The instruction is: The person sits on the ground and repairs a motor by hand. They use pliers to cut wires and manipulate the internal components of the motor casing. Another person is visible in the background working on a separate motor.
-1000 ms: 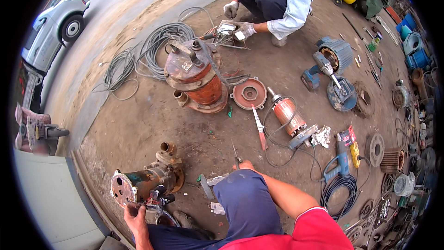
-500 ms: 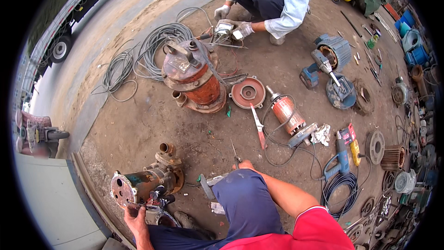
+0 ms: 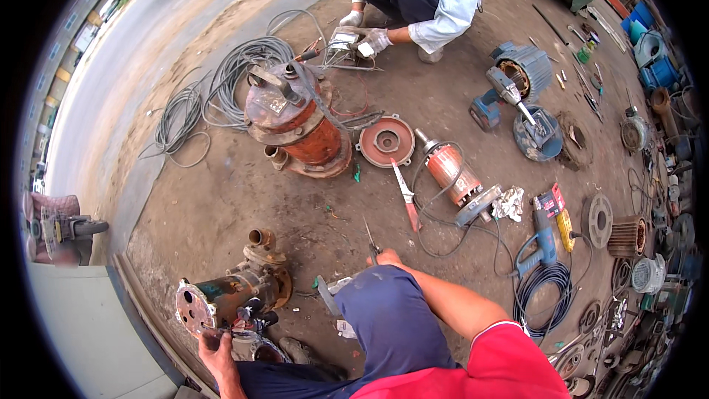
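A rusty cylindrical pump body [image 3: 235, 292] lies on its side at the lower left, its round end plate showing several holes. My left hand [image 3: 217, 357] is at the lower rim of that plate, fingers curled and closed; what they pinch is hidden by the dark fingertips. Past my raised knee, my right hand [image 3: 387, 257] is closed round a thin, pointed tool [image 3: 371, 236] with a dark handle, its tip directed away from me. Beside the pump body, a hammer-like metal tool [image 3: 329, 294] leans near my knee, and dark wires hang close to the casing.
An upright orange-red pump [image 3: 310, 133] stands ahead by coiled grey cable [image 3: 240, 74]. A red disc cover [image 3: 387, 141], handsaw [image 3: 405, 196], motor rotor [image 3: 452, 174] and blue power tool [image 3: 541, 244] lie to the right. A gloved co-worker [image 3: 428, 0] squats at the far side, handling wires.
The view has shifted slightly, so things on the ground sit a little further left. The truck on the road has moved away toward the top edge. Both my hands keep nearly the same places.
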Motion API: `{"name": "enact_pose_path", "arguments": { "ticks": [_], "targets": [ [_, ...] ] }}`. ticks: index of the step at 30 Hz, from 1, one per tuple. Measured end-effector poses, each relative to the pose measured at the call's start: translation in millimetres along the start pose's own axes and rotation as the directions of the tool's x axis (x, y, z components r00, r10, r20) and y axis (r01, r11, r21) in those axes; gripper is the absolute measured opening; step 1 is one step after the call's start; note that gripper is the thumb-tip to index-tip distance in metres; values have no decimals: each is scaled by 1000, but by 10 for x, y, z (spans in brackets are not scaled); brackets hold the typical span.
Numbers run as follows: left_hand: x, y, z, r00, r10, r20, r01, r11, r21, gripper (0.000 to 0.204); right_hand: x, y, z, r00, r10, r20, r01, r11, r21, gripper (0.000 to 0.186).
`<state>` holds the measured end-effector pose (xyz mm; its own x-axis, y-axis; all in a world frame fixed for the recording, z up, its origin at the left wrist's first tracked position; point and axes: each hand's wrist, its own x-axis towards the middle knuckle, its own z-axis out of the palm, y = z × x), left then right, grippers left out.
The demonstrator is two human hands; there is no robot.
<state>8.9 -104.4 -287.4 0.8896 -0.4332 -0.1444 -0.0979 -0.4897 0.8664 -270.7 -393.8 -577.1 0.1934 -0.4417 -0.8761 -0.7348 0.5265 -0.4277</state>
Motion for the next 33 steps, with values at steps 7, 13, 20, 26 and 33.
{"name": "enact_pose_path", "arguments": {
  "ticks": [7,13,20,26,33],
  "targets": [
    [2,-5,18,1000,12,5,-12,1000,8,15,-12,-504,-719,861,-171,-479,312,921,231,40],
    [3,-23,-17,1000,14,-5,-14,1000,8,15,-208,-1916,-2138,727,-294,-620,156,951,-268,61],
    [26,-45,15,1000,18,7,-18,1000,17,17,35,-2596,-2827,555,-617,-557,-68,634,-770,37],
    [-3,17,64,998,56,-30,-55,998,35,19,468,-2872,-2785,529,-693,-490,-142,497,-856,30],
    [12,-79,13,999,28,-28,-26,997,68,24,668,-3123,-2672,548,-662,-511,-180,504,-845,29]
  ]
}}
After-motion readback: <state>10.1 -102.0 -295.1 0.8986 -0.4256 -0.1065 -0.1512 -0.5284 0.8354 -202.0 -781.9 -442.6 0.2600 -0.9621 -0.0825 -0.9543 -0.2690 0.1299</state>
